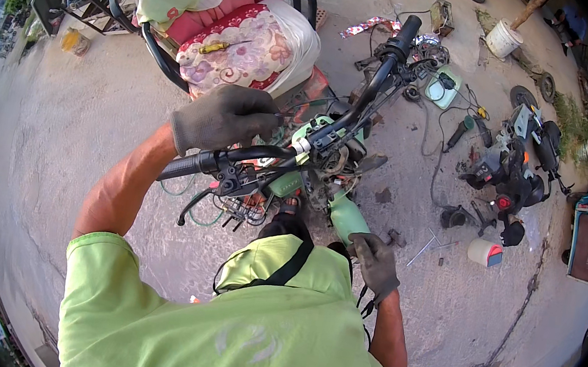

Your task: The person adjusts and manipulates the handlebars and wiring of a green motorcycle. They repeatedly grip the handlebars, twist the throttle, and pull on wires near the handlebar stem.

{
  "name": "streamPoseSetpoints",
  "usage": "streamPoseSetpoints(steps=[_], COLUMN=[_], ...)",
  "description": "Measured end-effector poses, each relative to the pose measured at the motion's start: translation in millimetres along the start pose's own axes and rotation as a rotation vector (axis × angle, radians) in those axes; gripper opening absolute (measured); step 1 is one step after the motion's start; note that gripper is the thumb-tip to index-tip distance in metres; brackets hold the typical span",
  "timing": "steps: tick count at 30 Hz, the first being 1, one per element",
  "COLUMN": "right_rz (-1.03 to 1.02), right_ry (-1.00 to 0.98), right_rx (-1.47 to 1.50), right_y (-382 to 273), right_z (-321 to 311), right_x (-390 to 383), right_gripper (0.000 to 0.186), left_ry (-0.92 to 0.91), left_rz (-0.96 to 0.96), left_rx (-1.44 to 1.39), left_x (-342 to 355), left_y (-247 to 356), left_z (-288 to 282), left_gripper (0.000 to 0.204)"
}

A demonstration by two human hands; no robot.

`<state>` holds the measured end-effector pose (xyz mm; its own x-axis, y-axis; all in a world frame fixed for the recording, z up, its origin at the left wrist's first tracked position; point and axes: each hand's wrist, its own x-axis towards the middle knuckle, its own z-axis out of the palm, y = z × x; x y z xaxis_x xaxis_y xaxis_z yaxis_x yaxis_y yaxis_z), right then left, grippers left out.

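A partly stripped motorbike stands in front of me, its black handlebar (378, 83) slanting across the middle. My left hand (224, 121), in a grey glove, is above the left half of the bar near the clamp. Its fingers are closed, and a thin dark line runs on from the fingertips; I cannot make out what it is. My gloved right hand (374, 265) is lower down, fingers curled, at the near end of a pale green fender (349, 219). What lies inside those fingers is hidden. A brake lever (195, 204) hangs beneath the left grip (190, 167).
A cushioned armchair (240, 57) stands just beyond the bike, with a yellow-handled screwdriver (217, 47) on its seat. To the right lie an angle grinder (458, 133), a T-shaped wrench (428, 247), a white tub (484, 252) and a heap of dark bike parts (513, 183). Cables trail over the concrete.
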<state>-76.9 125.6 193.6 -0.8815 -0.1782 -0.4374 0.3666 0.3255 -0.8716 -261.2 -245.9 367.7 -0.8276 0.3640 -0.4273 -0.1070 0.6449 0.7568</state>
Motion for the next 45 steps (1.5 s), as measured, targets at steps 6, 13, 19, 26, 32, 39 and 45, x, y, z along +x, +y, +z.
streamPoseSetpoints(steps=[6, 13, 19, 26, 32, 39, 45], right_rz=[0.136, 0.205, 0.205, 0.158, 0.13, 0.143, 0.149], right_ry=[0.133, 0.273, 0.282, 0.32, 0.311, 0.315, 0.3], right_rx=[-0.013, 0.23, 0.303, 0.276, 0.271, 0.288, 0.306], right_y=[-17, -11, -9, 6, 13, 16, 29], right_z=[37, 40, 52, 60, 59, 59, 57], right_x=[-10, -18, -6, -1, 0, 0, 0], right_gripper=[0.031, 0.038, 0.036, 0.031, 0.03, 0.028, 0.029], left_ry=[-0.225, -0.239, -0.096, -0.149, -0.222, -0.284, -0.28], left_rz=[-0.063, 0.138, 0.598, 0.323, -0.112, -0.393, -0.335], left_rx=[0.011, 0.173, 0.413, 0.353, 0.079, -0.332, -0.278], left_x=[77, 141, 157, 157, 148, 151, 152], left_y=[-62, -85, -91, -77, -43, -49, -55], left_z=[-10, 29, 58, 73, 77, 80, 85], left_gripper=[0.027, 0.029, 0.024, 0.032, 0.029, 0.027, 0.026])
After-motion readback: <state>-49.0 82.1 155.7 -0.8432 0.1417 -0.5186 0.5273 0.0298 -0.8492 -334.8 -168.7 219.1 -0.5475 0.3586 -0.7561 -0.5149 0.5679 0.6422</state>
